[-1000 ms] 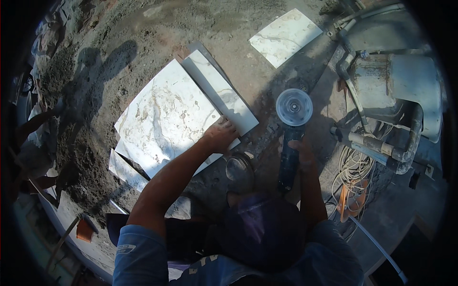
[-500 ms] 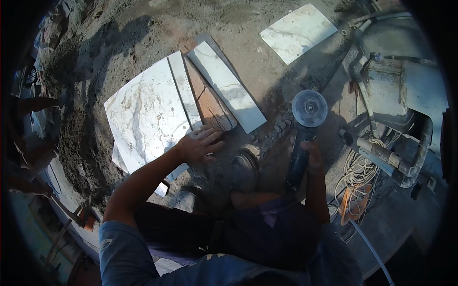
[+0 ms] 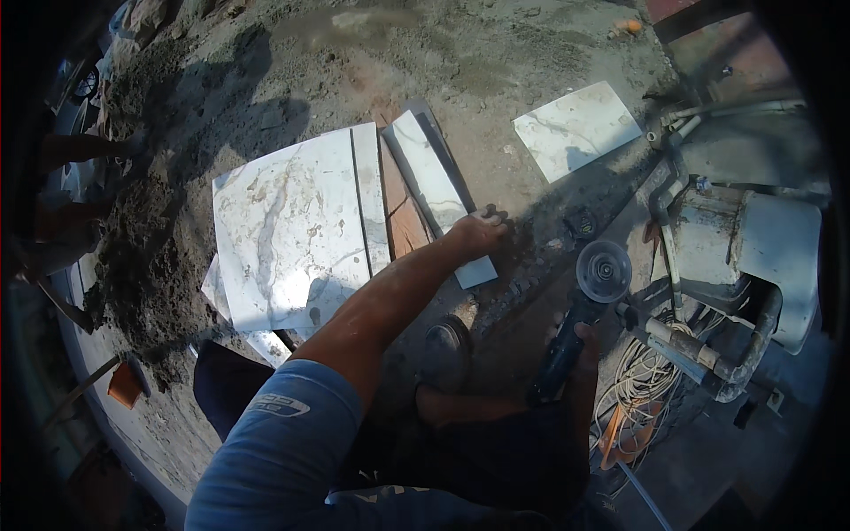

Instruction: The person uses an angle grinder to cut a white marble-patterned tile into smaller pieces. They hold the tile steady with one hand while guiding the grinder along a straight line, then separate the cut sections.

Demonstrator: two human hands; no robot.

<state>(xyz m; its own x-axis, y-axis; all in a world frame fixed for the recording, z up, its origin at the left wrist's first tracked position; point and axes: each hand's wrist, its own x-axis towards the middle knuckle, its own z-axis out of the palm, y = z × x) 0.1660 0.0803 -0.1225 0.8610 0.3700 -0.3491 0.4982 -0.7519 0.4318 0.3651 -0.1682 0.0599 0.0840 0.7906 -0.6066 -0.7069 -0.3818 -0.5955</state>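
In my right hand (image 3: 584,350) is a dark angle grinder (image 3: 560,347), its round disc (image 3: 604,271) pointing away from me. The fingers wrap round the grinder's body, partly in shadow. My left hand (image 3: 481,234) reaches across the near part of a narrow white marbled tile strip (image 3: 431,170), its fingers bent but apart past the strip's right edge. Whether they touch the strip I cannot tell. Left of the strip lies a large white marbled tile (image 3: 292,226) with dirt on it, and a reddish-brown board (image 3: 405,223) shows between them.
Another white tile (image 3: 577,131) lies on the dirt at the far right. A coiled cable (image 3: 639,380) and grey pipes (image 3: 708,358) are on the right. My shoe (image 3: 447,350) stands near the strip. Another person's leg (image 3: 84,150) shows at the left edge.
My left hand has moved right and away from me, from beside the large tile to over the narrow strip. The grinder sits lower and farther right in view; the view itself has shifted.
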